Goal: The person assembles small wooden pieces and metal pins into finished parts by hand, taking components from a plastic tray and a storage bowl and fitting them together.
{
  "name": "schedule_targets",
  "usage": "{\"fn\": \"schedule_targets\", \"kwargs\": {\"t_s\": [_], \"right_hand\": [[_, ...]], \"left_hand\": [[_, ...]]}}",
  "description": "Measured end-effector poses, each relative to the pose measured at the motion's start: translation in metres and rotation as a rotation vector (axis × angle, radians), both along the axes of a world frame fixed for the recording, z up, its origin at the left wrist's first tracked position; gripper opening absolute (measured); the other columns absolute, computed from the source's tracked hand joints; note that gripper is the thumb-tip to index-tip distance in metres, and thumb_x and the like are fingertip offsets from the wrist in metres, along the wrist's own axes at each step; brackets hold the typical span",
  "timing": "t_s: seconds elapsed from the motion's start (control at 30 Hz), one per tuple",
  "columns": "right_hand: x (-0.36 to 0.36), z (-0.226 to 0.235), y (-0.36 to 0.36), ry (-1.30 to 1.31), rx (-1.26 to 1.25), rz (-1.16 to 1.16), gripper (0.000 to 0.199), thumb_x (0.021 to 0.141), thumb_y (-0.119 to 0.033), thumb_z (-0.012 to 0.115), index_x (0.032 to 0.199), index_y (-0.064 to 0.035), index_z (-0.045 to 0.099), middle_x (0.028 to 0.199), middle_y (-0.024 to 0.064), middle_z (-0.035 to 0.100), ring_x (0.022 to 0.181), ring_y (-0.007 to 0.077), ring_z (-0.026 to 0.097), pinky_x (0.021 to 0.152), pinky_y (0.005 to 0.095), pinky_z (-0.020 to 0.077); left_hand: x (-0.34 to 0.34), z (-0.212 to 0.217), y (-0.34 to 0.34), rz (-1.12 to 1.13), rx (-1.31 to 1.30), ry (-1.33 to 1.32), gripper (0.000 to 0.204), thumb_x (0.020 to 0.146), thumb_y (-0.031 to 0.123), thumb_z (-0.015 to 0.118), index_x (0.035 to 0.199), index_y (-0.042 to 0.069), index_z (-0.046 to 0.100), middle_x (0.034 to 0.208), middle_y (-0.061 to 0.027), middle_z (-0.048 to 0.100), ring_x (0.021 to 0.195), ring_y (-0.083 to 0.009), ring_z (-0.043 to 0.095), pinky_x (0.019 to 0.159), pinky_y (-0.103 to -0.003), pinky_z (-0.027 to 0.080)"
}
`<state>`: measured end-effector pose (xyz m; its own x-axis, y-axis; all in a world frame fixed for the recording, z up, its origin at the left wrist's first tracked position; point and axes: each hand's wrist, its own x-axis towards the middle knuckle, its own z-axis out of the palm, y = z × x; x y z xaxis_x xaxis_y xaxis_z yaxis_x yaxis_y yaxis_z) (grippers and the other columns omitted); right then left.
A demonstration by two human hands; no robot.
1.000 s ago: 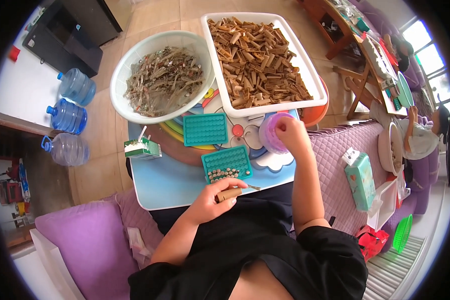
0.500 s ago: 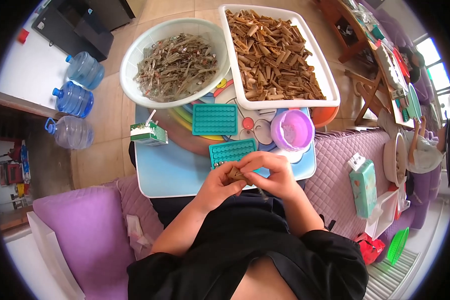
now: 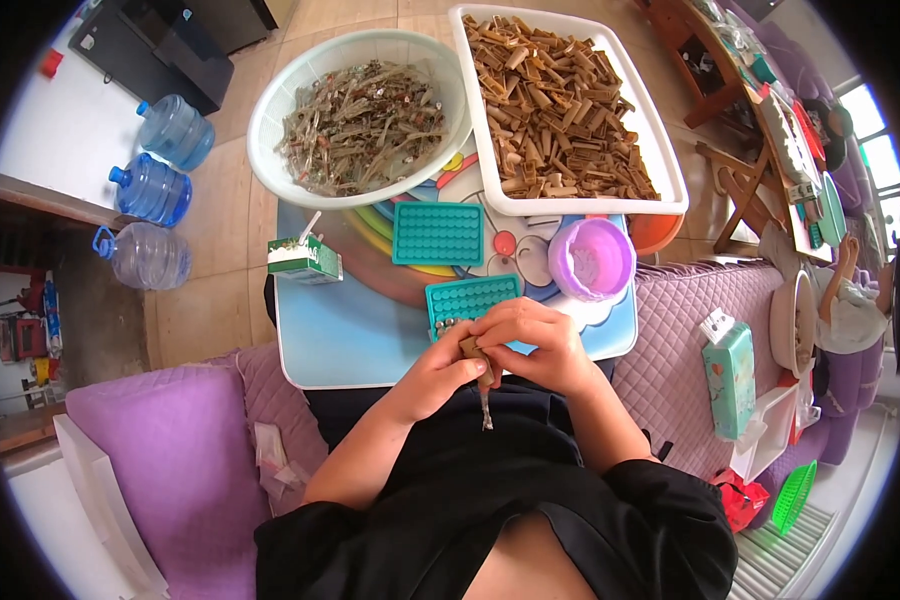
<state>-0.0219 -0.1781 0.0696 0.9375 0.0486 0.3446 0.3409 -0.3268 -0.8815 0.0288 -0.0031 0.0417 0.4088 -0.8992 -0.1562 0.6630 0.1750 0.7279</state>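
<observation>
Close in front of my body, my left hand point(image 3: 432, 382) pinches a small folded brown piece point(image 3: 473, 348), which looks like card or thin wood. My right hand point(image 3: 538, 345) has its fingertips closed on the same piece from the other side. Below them dangles a thin, clear, crinkled strip point(image 3: 486, 408) with a shiny end. Just beyond my fingers lies a teal ridged tray point(image 3: 475, 292) with small metallic bits at its left corner, partly hidden by my hands. A second teal tray point(image 3: 438, 234) sits farther back.
Beyond the blue patterned table point(image 3: 335, 350) are a pale basin point(image 3: 262, 130) of clear strips and a white tub point(image 3: 673, 185) of brown pieces. A purple bucket point(image 3: 592, 260) stands right, a green carton point(image 3: 303, 262) left. Another person point(image 3: 850, 310) is far right.
The clear strip, which slanted to the right under my right hand, now hangs straight down. The brown piece has turned more upright between my fingers.
</observation>
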Motion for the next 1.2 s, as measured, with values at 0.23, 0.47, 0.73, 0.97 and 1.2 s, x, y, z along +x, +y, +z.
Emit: {"fn": "schedule_targets", "kwargs": {"t_s": [0.23,0.47,0.73,0.97,1.2], "right_hand": [[0.002,-0.005,0.006,-0.177,-0.254,-0.007,0.021,0.065,0.004,0.069,0.084,-0.0032,0.062,0.087,0.0092,0.064,0.079,0.0262,0.062,0.071,0.0345,0.0508],[-0.004,-0.008,0.010,-0.232,-0.377,-0.035,0.021,0.067,-0.003,0.068,0.087,-0.0032,0.062,0.088,0.0084,0.064,0.080,0.0253,0.063,0.075,0.0362,0.0499],[-0.002,-0.008,0.006,-0.166,-0.281,-0.037,0.019,0.069,-0.001,0.068,0.088,-0.0020,0.064,0.088,0.0101,0.065,0.080,0.0264,0.063,0.074,0.0359,0.0508],[-0.007,-0.003,-0.003,-0.092,-0.178,-0.060,0.020,0.068,0.002,0.069,0.087,-0.0018,0.062,0.084,0.0093,0.066,0.073,0.0256,0.064,0.074,0.0361,0.0512],[-0.005,-0.014,0.005,-0.160,-0.214,-0.106,0.017,0.066,0.001,0.067,0.080,-0.0039,0.058,0.077,0.0069,0.064,0.071,0.0252,0.062,0.074,0.0365,0.0499]], "left_hand": [[0.001,0.006,0.003,0.011,0.155,-0.003,0.019,0.088,0.006,0.042,0.107,0.001,0.042,0.079,-0.0060,0.052,0.072,-0.0137,0.051,0.067,-0.028,0.043],[-0.003,0.004,0.001,0.033,0.234,0.042,0.016,0.087,0.003,0.040,0.104,0.001,0.041,0.077,-0.0071,0.053,0.068,-0.0137,0.051,0.064,-0.027,0.043],[0.001,-0.001,-0.002,0.021,0.287,-0.129,0.022,0.086,0.000,0.036,0.108,-0.001,0.042,0.079,-0.0091,0.053,0.068,-0.0153,0.052,0.064,-0.028,0.044],[0.003,0.008,-0.006,-0.035,0.266,-0.050,0.017,0.088,0.005,0.038,0.104,0.001,0.041,0.078,-0.0061,0.054,0.069,-0.0119,0.051,0.063,-0.027,0.044],[0.004,0.001,-0.007,-0.043,0.299,-0.084,0.018,0.087,0.004,0.037,0.105,0.001,0.041,0.077,-0.0063,0.053,0.067,-0.0118,0.051,0.062,-0.027,0.044]]}}
